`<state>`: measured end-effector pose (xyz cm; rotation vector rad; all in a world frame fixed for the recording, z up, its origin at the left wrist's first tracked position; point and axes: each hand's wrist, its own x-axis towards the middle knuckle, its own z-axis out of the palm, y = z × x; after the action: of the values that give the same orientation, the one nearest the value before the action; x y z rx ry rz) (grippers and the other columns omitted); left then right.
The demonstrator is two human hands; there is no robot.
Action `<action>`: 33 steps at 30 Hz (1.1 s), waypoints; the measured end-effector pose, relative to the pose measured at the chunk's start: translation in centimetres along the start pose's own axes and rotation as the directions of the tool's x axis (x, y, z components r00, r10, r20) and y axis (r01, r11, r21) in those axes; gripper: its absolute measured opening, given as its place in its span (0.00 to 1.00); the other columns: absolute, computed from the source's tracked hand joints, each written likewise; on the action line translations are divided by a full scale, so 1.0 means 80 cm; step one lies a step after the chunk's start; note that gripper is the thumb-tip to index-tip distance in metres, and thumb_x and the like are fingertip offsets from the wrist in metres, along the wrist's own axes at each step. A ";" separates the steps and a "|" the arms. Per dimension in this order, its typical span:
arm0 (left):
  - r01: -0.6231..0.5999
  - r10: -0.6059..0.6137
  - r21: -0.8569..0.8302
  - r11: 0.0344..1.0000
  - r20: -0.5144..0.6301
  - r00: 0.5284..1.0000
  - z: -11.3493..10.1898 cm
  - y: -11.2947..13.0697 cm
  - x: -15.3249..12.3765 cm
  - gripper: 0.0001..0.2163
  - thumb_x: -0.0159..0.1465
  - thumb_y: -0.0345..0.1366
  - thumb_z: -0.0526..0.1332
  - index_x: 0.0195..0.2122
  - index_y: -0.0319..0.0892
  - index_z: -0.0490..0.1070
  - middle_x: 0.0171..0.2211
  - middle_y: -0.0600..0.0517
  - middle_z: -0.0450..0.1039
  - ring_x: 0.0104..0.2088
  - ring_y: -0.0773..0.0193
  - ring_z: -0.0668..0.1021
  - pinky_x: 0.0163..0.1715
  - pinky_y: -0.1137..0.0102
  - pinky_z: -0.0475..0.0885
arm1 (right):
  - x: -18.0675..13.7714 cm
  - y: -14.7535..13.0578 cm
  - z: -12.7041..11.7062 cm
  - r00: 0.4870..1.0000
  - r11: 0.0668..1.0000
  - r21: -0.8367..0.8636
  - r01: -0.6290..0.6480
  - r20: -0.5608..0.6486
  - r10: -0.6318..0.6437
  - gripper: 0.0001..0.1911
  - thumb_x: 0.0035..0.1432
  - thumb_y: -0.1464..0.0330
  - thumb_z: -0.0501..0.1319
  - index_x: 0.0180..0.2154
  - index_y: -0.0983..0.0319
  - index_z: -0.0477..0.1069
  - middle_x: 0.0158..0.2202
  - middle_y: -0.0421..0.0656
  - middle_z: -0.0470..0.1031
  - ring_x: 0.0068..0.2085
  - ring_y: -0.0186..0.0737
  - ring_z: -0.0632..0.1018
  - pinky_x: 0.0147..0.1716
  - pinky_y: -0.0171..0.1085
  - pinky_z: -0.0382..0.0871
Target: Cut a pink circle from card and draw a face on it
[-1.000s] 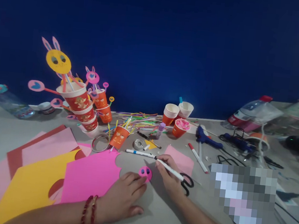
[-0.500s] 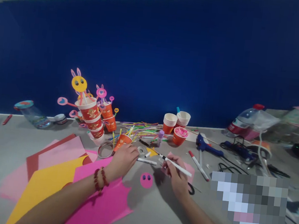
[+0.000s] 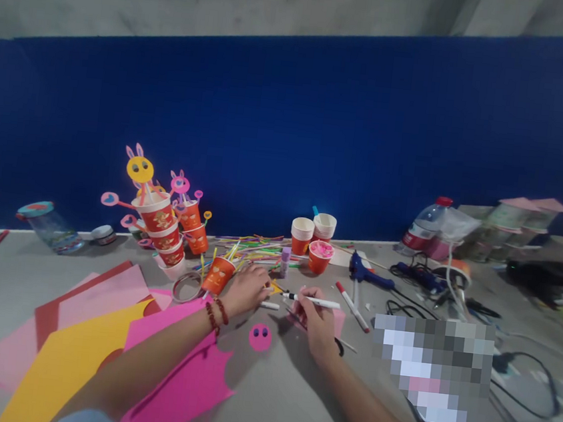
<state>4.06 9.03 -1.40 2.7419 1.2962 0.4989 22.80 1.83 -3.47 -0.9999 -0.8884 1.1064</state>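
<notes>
My right hand [image 3: 316, 319] is closed around a white marker [image 3: 325, 303], its dark end pointing left. My left hand [image 3: 248, 289], with a beaded bracelet at the wrist, reaches in from the other side. Its fingers are bent together beside a small yellow paper piece [image 3: 277, 289]; what they pinch, if anything, is hidden. Another white marker [image 3: 269, 305] lies just below those fingers. Nearer me lies a pink paper face [image 3: 260, 336] with two dark eyes. Under my right hand is a pink paper piece [image 3: 338, 321], with a scissors handle [image 3: 339, 347] showing beside it.
Coloured sheets [image 3: 79, 364] spread at left. Behind them stand decorated paper cups [image 3: 159, 225], a tape roll [image 3: 188, 286] and an orange cup [image 3: 219, 275]. Further right are a glue stick [image 3: 285, 263], stacked cups [image 3: 302, 234], a red-capped marker [image 3: 352, 307] and a blue glue gun [image 3: 370, 274] with its cord.
The view has shifted, so the table items appear further left. My left hand has moved right, closer to the yellow piece and the held marker. My right hand still holds the marker, now more level.
</notes>
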 end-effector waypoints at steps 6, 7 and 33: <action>0.024 -0.032 -0.149 0.989 -0.054 0.998 -0.017 0.005 -0.029 0.06 0.69 0.39 0.62 0.41 0.43 0.75 0.42 0.49 0.77 0.46 0.57 0.76 0.48 0.63 0.70 | -0.003 0.002 0.000 0.999 1.000 0.016 0.009 0.052 -0.010 0.17 0.53 0.56 0.70 0.28 0.59 0.67 0.19 0.36 0.70 0.20 0.34 0.68 0.20 0.33 0.62; 0.026 -0.036 -0.166 0.986 -0.056 0.998 -0.019 0.007 -0.032 0.06 0.69 0.39 0.61 0.41 0.43 0.76 0.41 0.49 0.77 0.46 0.57 0.76 0.48 0.63 0.70 | -0.004 0.004 0.000 0.998 1.000 0.001 0.018 0.063 -0.018 0.17 0.53 0.56 0.69 0.28 0.59 0.67 0.19 0.36 0.70 0.20 0.34 0.69 0.20 0.33 0.62; 0.166 -0.124 -0.483 0.860 0.118 0.985 -0.053 0.079 -0.059 0.04 0.66 0.34 0.58 0.33 0.42 0.69 0.26 0.57 0.73 0.26 0.67 0.73 0.28 0.73 0.67 | -0.036 0.004 0.024 0.996 0.950 0.302 -0.076 0.066 0.059 0.12 0.51 0.66 0.63 0.23 0.57 0.59 0.14 0.30 0.61 0.16 0.30 0.59 0.17 0.31 0.53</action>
<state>4.61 1.06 2.61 2.2031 1.1500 0.5973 20.26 -0.53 -3.37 -0.7503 -0.7052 1.2910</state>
